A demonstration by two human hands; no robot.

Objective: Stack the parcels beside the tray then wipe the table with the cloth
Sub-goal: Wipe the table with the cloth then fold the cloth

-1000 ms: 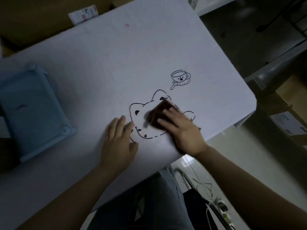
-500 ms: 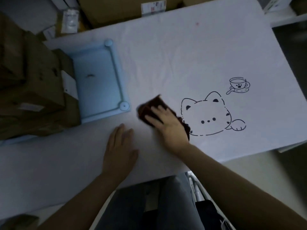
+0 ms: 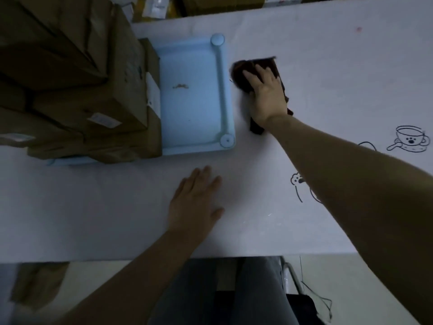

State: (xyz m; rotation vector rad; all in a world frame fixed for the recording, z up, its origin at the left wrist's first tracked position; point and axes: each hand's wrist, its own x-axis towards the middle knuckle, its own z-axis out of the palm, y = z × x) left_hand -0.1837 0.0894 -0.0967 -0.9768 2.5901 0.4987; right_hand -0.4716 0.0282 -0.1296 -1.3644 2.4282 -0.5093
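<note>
A dark brown cloth lies on the white table just right of the light blue tray. My right hand presses flat on the cloth, fingers spread over it. Brown cardboard parcels are stacked at the left, and the stack partly covers the tray's left side. My left hand rests flat and empty on the table near the front edge, below the tray.
Cartoon drawings of a cup and a cat are printed on the table at the right, partly under my right forearm. More boxes and labelled packets sit beyond the far table edge. My legs show below the front edge.
My right hand has slid the cloth leftward from the cat drawing to a spot beside the tray. My left hand has stayed flat on the table. The view has swung left.
</note>
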